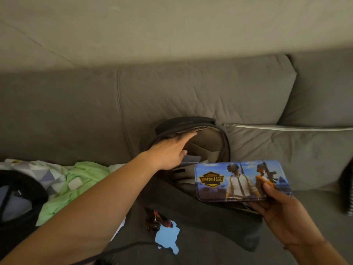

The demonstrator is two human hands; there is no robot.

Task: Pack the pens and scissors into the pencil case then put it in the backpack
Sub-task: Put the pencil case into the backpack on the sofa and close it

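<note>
With the left hand (pixel 168 150) flat, holding the backpack (pixel 206 142) mouth wide, the right hand (pixel 280 213), gripping the closed pencil case (pixel 240 180), should slide it in end-first.

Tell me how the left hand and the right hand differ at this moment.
The left hand reaches forward with straight fingers, pressing back the flap of the open dark grey fabric backpack; the right hand stays nearer the body, its grip curled around the closed blue printed pencil case. The left carries nothing; the right carries the case, level. Both are bare and over the grey sofa.
</note>
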